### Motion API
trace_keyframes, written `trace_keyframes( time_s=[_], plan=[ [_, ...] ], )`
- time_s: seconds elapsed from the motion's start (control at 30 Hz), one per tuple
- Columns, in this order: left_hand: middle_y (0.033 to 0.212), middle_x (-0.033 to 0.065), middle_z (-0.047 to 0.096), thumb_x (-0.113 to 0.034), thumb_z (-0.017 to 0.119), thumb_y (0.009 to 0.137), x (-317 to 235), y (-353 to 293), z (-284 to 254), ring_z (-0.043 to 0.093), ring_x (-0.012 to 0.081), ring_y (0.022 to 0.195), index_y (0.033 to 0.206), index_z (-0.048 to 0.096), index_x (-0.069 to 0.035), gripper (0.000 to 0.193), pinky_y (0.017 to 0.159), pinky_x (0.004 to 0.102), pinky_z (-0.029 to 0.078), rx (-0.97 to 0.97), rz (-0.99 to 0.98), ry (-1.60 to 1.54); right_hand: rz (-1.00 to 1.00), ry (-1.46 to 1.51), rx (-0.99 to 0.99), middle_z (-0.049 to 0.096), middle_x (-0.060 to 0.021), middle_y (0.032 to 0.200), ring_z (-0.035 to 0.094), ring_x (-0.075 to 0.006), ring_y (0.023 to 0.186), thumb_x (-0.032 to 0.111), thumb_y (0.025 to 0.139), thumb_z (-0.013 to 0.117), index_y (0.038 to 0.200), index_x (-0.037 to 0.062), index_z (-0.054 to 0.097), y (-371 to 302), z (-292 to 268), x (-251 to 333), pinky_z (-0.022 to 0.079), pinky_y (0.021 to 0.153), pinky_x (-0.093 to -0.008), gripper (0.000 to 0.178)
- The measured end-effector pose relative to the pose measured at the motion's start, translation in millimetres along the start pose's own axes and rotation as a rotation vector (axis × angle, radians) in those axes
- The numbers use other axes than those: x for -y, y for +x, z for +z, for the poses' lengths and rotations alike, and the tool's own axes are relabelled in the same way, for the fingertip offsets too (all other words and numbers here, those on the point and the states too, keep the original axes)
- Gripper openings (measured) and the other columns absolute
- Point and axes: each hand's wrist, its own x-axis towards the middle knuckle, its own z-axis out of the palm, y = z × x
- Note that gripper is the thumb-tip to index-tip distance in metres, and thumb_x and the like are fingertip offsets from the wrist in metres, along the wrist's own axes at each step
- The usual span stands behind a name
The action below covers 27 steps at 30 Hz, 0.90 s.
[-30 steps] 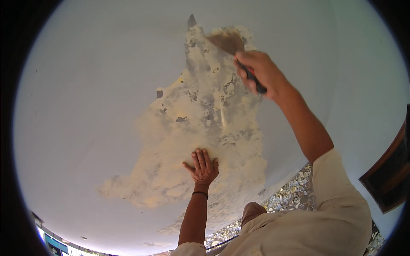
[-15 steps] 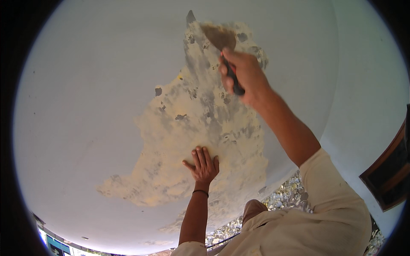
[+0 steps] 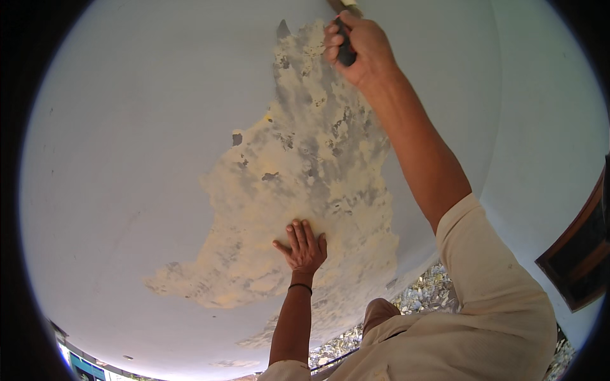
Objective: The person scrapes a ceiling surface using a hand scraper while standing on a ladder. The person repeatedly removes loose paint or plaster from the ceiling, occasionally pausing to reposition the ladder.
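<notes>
The left hand (image 3: 304, 246) was pressed flat, fingers spread, against the scraped patch (image 3: 298, 190) as a brace, while the scraper (image 3: 344, 38) was clenched in the right hand (image 3: 357, 47) at the patch's top edge.

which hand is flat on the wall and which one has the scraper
The left hand lies flat, fingers spread, on the scraped yellowish patch. The right hand, raised high, grips the dark-handled scraper.

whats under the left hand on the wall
The left hand lies flat on the yellowish scraped patch of the pale wall. The bit beneath the palm is covered, so its state cannot be seen.
</notes>
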Motion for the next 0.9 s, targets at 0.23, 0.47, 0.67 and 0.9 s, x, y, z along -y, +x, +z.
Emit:
trace_keyframes(
  time_s=[0.23, 0.47, 0.67, 0.9],
  plan=[
    [0.163, 0.0244, 0.041, -0.052, 0.056, 0.1, 5.3, -3.6, -3.2, 0.031, 0.0406, 0.155, 0.151, 0.053, -0.001, 0.072, 0.117, 0.0809, -0.001, 0.06, -0.03, 0.016, 0.124, 0.134, -0.069, 0.054, -0.0004, 0.074, 0.049, -0.0137, 0.056, 0.037, 0.107, 0.063, 0.093, 0.0114, 0.055, -84.2, -73.9, -41.0, 0.036, 0.049, -0.0294, 0.03],
    [0.167, 0.0235, 0.035, -0.049, 0.061, 0.099, -4.7, 3.1, 0.2, 0.028, 0.0399, 0.157, 0.156, 0.048, -0.003, 0.073, 0.114, 0.0845, 0.003, 0.08, -0.05, -0.132, 0.564, -0.323, -0.549, 0.046, 0.0037, 0.069, 0.047, -0.0124, 0.048, 0.018, 0.095, 0.07, 0.097, 0.0192, 0.052, -289.2, -328.7, -136.0, 0.036, 0.041, -0.0318, 0.018],
    [0.169, 0.0219, 0.032, -0.038, 0.067, 0.098, 1.7, 12.4, -50.6, 0.023, 0.0373, 0.16, 0.158, 0.045, -0.004, 0.072, 0.121, 0.0769, 0.008, 0.185, -0.148, -0.226, 0.888, -0.16, -0.895, 0.049, 0.0031, 0.066, 0.053, -0.0134, 0.052, 0.019, 0.093, 0.067, 0.085, 0.0211, 0.05, -419.0, -393.7, -136.4, 0.042, 0.043, -0.0323, 0.018],
    [0.15, 0.0237, 0.053, -0.017, 0.075, 0.092, -22.1, 57.0, -181.5, 0.05, 0.0396, 0.141, 0.146, 0.059, -0.001, 0.059, 0.119, 0.0603, 0.036, -0.04, -0.527, -0.489, 1.073, -0.458, -0.256, 0.048, 0.0014, 0.064, 0.047, -0.0131, 0.041, 0.013, 0.091, 0.07, 0.094, 0.0154, 0.057, -428.2, -346.3, -149.9, 0.036, 0.036, -0.0303, 0.013]
  ],
)
